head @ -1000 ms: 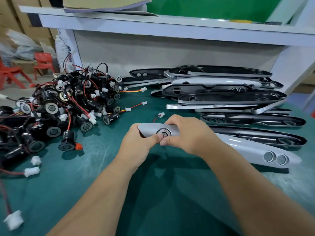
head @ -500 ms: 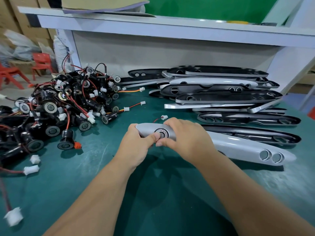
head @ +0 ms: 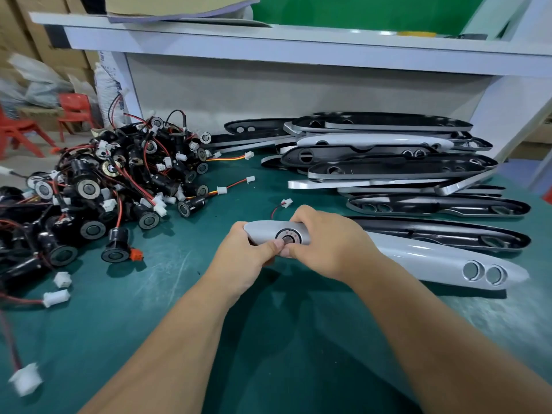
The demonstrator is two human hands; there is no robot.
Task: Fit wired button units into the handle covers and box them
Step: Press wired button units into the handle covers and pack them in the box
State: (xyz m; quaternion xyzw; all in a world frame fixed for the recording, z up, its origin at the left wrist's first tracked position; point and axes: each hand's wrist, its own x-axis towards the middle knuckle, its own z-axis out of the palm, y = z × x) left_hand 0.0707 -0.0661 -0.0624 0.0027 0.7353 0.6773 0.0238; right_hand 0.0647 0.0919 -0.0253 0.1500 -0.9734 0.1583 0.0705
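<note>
The left hand and right hand curl round one end of the handle cover, thumbs meeting on its seated button unit. The cover's free length runs toward 4 o'clock from the grip.

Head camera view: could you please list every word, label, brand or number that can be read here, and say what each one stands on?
No text can be read in this view.
White sack behind the bench leg: blue print, too blurred to read.
Button unit seated in the handle cover: small reddish marks round its face, too small to read.
The cardboard boxes at the far left show no legible print.
</note>
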